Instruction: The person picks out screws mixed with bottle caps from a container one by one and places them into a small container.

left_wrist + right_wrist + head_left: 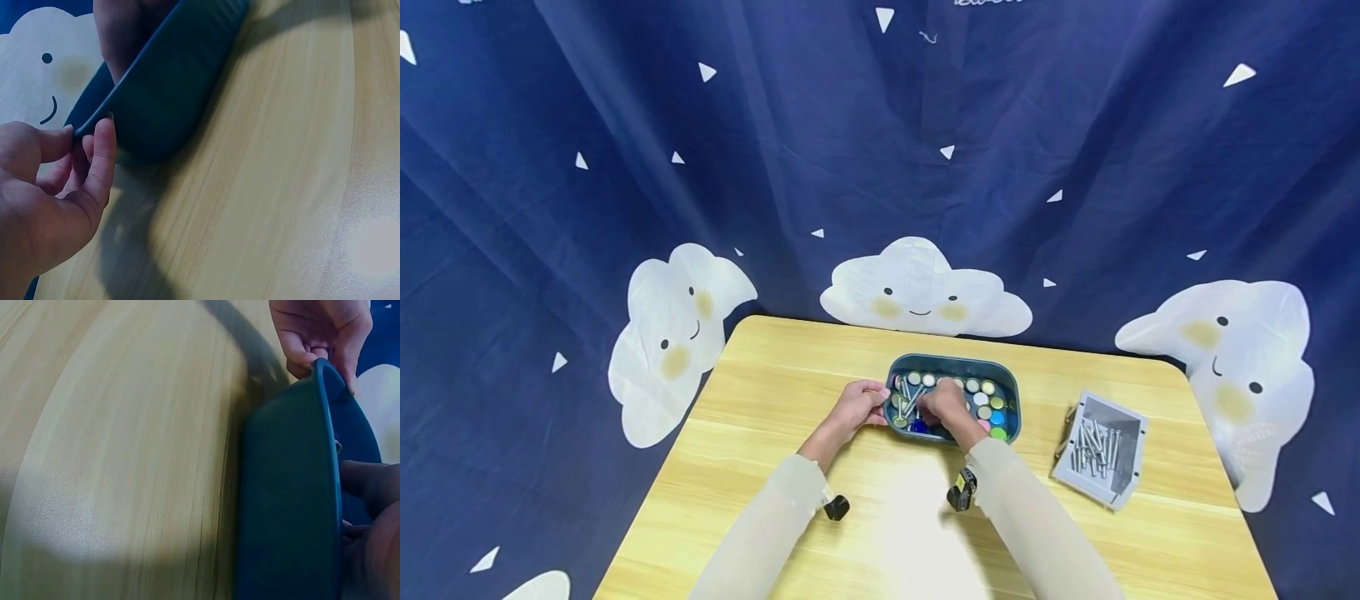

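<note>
A dark blue-green tub (1015, 392) stands on the table, holding round caps (981, 399) in several colours and silver bolts (906, 400) at its left end. My left hand (859, 406) pinches the tub's left rim between thumb and fingers; the left wrist view shows this hand (56, 187) closely. Over the rim, my right hand (946, 402) reaches down among the caps and bolts. In the right wrist view the tub's wall (287, 487) covers part of the right hand (375, 512), so whatever its fingertips touch is hidden.
To the right, a grey bin (1135, 450) with several silver bolts (1096, 446) sits tilted on the wooden table (790, 358). A dark blue curtain (887, 167) with white clouds hangs behind the table's far edge.
</note>
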A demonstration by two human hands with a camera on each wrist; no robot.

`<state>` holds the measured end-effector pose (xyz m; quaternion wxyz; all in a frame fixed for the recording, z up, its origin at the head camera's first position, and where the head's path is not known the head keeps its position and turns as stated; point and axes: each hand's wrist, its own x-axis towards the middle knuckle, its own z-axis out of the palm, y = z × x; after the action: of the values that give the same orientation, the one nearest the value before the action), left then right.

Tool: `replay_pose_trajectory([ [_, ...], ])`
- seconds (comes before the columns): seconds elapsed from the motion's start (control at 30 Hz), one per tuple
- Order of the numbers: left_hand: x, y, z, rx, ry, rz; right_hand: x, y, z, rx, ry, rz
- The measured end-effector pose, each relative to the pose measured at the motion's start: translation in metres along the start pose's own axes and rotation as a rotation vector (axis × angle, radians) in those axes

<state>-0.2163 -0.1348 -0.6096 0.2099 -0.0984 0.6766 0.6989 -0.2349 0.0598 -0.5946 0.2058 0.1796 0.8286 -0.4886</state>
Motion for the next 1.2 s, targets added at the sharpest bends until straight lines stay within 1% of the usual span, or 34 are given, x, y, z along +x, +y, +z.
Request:
replay_pose_trajectory([
  [0.1,0.0,0.0,0.0,0.001,-0.002,0.001,-0.003,0.0,-0.003,0.009,0.012,0.005],
  [0.17,0.0,0.0,0.0,0.006,-0.001,0.004,-0.004,0.0,-0.005,0.014,0.019,-0.006],
  [0.37,0.0,-0.001,0.0,0.02,-0.001,0.009,-0.011,0.002,-0.018,0.012,0.033,-0.09],
  [0.5,0.0,0.0,0.0,0.026,-0.005,0.005,-0.017,0.002,-0.031,0.022,0.018,-0.126],
  [0.67,-0.001,0.001,0.0,0.025,-0.002,0.002,-0.021,0.001,-0.052,0.025,0.006,-0.119],
  [0.77,-0.001,0.001,0.0,0.023,-0.001,-0.002,-0.025,-0.001,-0.067,0.008,0.006,-0.123],
  [0.87,0.0,0.001,0.0,0.019,-0.002,-0.008,-0.033,0.0,-0.081,0.012,-0.001,-0.163],
  [1.0,0.0,0.0,-0.002,0.013,0.005,-0.006,-0.046,0.003,-0.101,0.064,-0.029,-0.229],
  [1.1,-0.001,0.0,-0.001,0.012,0.009,-0.001,-0.057,0.009,-0.119,0.093,-0.042,-0.253],
  [1.2,-0.002,0.001,0.0,0.007,0.007,-0.001,-0.067,0.017,-0.14,0.105,-0.031,-0.263],
])
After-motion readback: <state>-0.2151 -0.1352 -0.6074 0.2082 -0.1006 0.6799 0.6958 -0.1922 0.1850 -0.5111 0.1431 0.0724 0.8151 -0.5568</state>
